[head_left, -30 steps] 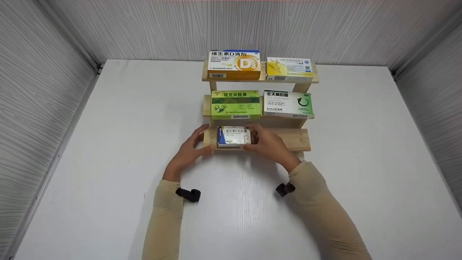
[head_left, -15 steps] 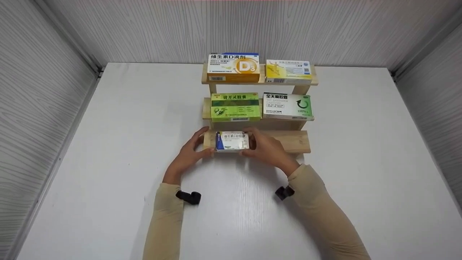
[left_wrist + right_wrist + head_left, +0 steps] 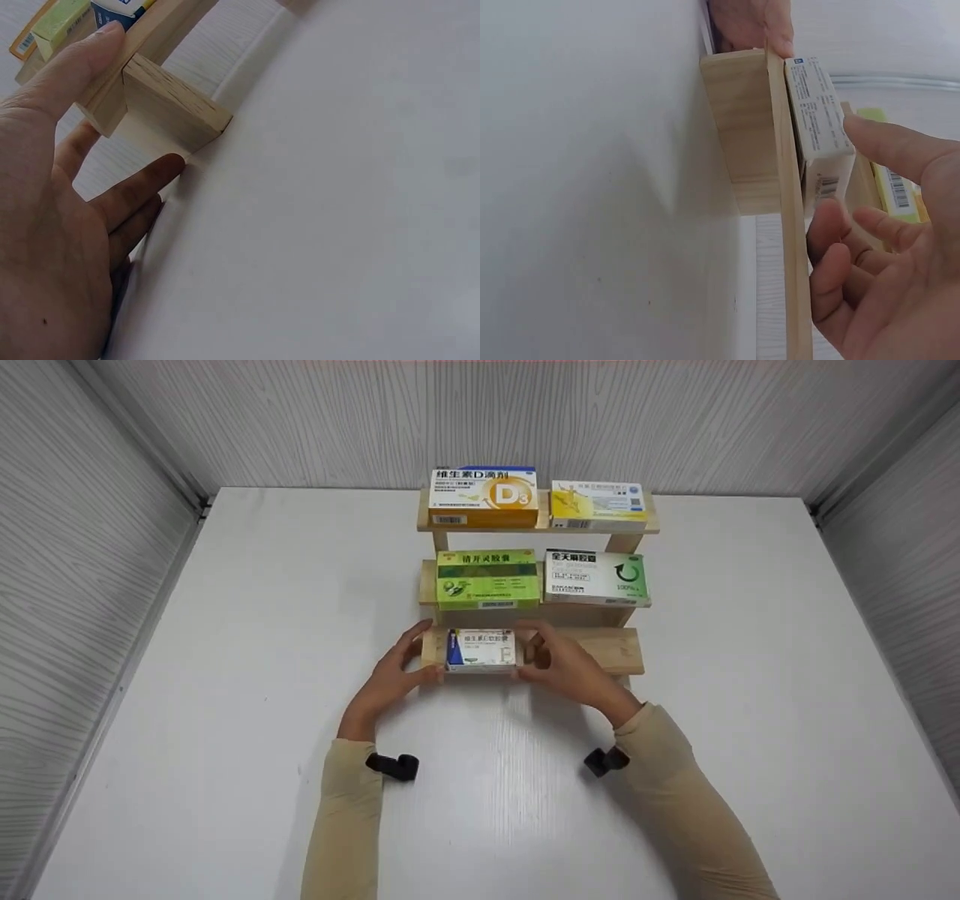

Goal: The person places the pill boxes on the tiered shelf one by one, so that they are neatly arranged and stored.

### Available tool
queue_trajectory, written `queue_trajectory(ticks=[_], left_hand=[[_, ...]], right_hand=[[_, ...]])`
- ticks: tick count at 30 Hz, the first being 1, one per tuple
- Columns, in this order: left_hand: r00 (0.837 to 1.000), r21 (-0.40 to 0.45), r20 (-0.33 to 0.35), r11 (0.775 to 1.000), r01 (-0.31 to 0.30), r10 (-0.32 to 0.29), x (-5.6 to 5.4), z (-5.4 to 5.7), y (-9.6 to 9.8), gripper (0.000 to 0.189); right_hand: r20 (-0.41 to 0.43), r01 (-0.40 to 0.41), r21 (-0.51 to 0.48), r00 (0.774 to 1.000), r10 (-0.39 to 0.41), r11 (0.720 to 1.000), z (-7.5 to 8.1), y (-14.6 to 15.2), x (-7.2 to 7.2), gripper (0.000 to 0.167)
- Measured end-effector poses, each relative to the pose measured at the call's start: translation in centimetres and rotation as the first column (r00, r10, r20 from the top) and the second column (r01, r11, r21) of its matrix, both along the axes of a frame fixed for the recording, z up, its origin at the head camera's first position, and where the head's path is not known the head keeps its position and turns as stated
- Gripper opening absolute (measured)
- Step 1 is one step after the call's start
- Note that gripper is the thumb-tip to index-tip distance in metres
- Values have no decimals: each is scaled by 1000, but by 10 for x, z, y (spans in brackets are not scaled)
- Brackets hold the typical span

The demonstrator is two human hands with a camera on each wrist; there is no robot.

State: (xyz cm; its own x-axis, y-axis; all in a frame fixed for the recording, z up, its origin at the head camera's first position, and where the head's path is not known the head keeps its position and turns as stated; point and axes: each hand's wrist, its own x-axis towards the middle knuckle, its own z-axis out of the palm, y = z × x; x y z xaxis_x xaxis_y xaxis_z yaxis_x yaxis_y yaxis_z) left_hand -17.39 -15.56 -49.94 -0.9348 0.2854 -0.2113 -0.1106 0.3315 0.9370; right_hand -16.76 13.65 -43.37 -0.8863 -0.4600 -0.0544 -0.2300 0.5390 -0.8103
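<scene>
A small white and blue medicine box lies tilted back on the left part of the lowest shelf of a three-tier wooden rack. My left hand holds that shelf's left end, thumb at its front edge and fingers reaching behind; in the left wrist view the thumb presses the plank. At the box's right end is my right hand, its thumb tip close by the front corner. The right wrist view shows its fingers loosely bent beside the box's barcode end, with nothing held.
On the middle shelf stand a green box and a white-green box. The top shelf carries an orange-white D3 box and a yellow-white box. A white table lies below, walls beyond.
The small box has slid slightly left on the lowest shelf. My right hand has loosened from its right end and shifted right. The left hand stays at the shelf's end.
</scene>
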Motion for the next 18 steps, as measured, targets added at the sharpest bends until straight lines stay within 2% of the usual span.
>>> queue_trajectory(ticks=[3, 8, 10, 12, 14, 15, 18], left_hand=[[1000, 6, 0, 1000, 9, -9, -1, 1, 0, 88], [1000, 20, 14, 1000, 2, -3, 0, 2, -3, 85], [999, 23, 12, 999, -30, 29, 1, 3, -5, 80], [997, 21, -5, 997, -77, 77, 1, 5, -9, 74], [991, 16, -38, 992, -128, 129, 1, 9, -14, 67], [986, 6, -57, 988, -156, 156, 1, 11, -16, 65], [968, -39, -129, 974, -224, 217, 1, 21, -24, 62]], right_hand=[[14, 17, -20, 1000, -16, 1000, 5, 18, 3, 61], [16, 67, 19, 998, -67, 998, 22, 59, 14, 54], [-23, 71, 7, 997, -71, 997, 29, 78, 20, 50], [-99, 76, -52, 992, -81, 996, 36, 96, 27, 43], [-214, 77, -149, 971, -108, 986, 42, 114, 31, 36], [-275, 77, -210, 952, -135, 975, 44, 123, 33, 34], [-411, 78, -394, 876, -251, 916, 50, 147, 34, 38]])
